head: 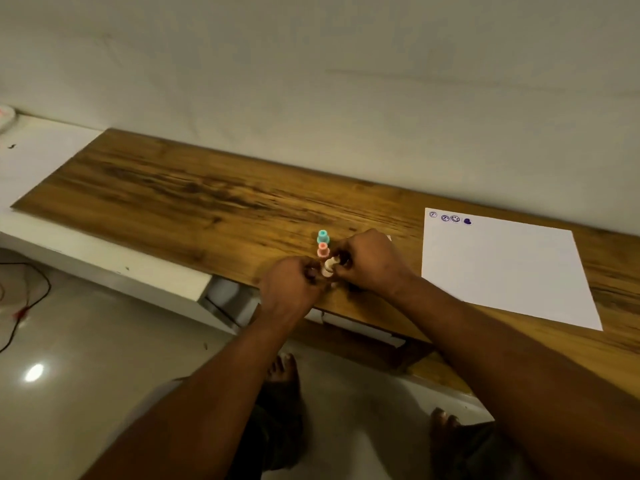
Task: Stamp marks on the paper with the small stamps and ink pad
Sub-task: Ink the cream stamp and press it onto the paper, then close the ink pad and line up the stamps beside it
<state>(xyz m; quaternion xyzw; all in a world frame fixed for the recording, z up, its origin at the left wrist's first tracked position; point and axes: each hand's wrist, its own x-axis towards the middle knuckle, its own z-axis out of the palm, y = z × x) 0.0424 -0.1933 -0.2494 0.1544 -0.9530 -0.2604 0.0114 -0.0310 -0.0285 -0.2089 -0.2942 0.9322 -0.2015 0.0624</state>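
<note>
On the wooden counter, the left hand sits at the near edge with its fingers curled around something dark and small; what it is cannot be told. Between the two hands a pale stamp is held just above the counter, tilted, its long axis leaning up toward the right hand, whose fingers pinch its upper end. Both hands touch it, the right seeming to have the firmer hold. Just behind them stand a pink stamp and a teal stamp, upright, in a row running away from the person. The ink pad is not clearly visible; it may lie under the hands. Well to the right lies the paper, flat, with four purple marks along its far left corner. The next mark probably calls for carrying the stamp rightward, so the right hand is better placed.
</note>
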